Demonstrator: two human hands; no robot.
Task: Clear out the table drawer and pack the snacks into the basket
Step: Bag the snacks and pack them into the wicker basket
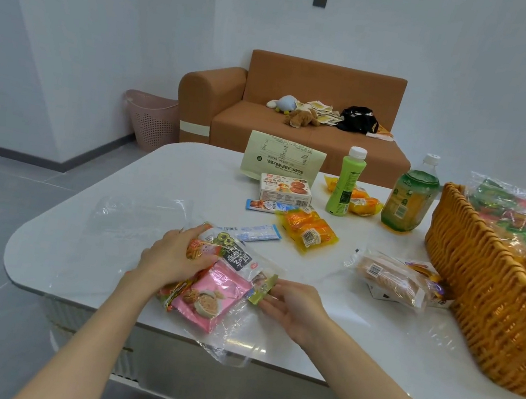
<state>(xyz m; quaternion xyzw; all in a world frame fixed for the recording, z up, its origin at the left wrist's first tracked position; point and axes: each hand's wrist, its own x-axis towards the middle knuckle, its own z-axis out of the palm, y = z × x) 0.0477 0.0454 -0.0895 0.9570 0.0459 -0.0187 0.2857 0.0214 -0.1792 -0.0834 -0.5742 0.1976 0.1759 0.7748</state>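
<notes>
Pink snack packet (215,294), woven golden-orange basket (481,283), light green bottle (345,184), white table (111,245), orange-brown sofa (303,103).

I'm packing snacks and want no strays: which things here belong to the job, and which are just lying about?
Job: woven wicker basket; colourful foil snack packets in the left hand; small green sachet in the right hand; orange jelly pack; cardboard biscuit box; green plastic bottle.
Lying about: orange fabric sofa; brown plush toy; pink plastic bin.

glossy white table (190,171), woven wicker basket (481,283).
</notes>
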